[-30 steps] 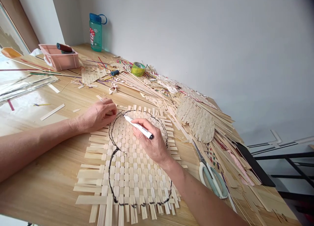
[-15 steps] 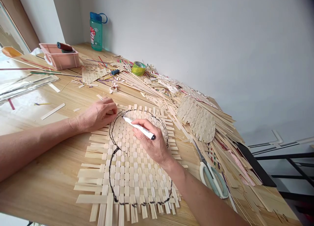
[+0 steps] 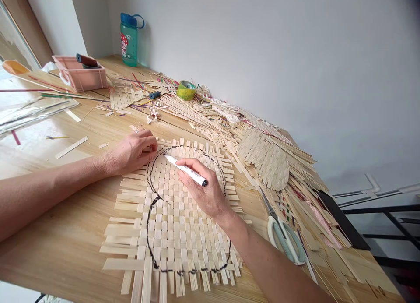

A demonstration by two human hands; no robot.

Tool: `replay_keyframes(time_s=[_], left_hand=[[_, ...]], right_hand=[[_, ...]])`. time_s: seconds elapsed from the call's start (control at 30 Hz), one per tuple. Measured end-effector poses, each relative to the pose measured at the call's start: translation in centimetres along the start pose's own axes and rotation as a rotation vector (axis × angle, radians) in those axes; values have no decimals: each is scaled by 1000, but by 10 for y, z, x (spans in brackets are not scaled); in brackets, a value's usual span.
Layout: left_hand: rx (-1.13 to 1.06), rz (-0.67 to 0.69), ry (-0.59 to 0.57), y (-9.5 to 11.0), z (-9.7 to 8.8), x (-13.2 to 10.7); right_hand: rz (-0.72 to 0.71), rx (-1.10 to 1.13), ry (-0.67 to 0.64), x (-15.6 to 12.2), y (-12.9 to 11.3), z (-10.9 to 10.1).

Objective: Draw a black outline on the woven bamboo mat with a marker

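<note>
A woven mat of pale flat strips [image 3: 177, 224] lies on the wooden table [image 3: 65, 246] in front of me, with a black outline drawn on it. My right hand [image 3: 203, 189] grips a white marker [image 3: 185, 170], its tip touching the mat at the top of the outline. My left hand [image 3: 133, 152] rests flat on the mat's upper left edge, fingers pressing the strips down.
Scissors with pale green handles [image 3: 284, 233] lie right of the mat. A cut woven piece [image 3: 265, 158] sits on a heap of loose strips [image 3: 210, 114]. Further back are a green tape roll [image 3: 185, 90], a pink box [image 3: 80, 73] and a teal bottle [image 3: 129, 39].
The marker tip has stayed near the top of the outline, shifting only slightly. Both hands hold nearly the same place; the view has drifted a little.
</note>
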State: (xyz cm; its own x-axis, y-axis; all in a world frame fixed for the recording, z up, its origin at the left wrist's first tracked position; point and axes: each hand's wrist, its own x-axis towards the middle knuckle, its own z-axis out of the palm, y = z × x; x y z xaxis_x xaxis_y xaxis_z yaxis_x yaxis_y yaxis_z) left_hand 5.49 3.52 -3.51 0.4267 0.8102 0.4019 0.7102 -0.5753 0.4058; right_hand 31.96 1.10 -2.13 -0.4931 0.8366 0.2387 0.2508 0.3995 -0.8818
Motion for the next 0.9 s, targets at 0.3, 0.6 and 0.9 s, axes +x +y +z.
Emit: replay_keyframes(time_s=[0.3, 0.6, 0.9], left_hand=[[1, 12, 1, 1, -1, 0], [-4, 10, 10, 2, -1, 0], [-5, -5, 9, 1, 0, 0]], right_hand=[[-29, 3, -8, -1, 1, -1], [-32, -10, -23, -3, 2, -3], [-27, -17, -5, -3, 0, -2]])
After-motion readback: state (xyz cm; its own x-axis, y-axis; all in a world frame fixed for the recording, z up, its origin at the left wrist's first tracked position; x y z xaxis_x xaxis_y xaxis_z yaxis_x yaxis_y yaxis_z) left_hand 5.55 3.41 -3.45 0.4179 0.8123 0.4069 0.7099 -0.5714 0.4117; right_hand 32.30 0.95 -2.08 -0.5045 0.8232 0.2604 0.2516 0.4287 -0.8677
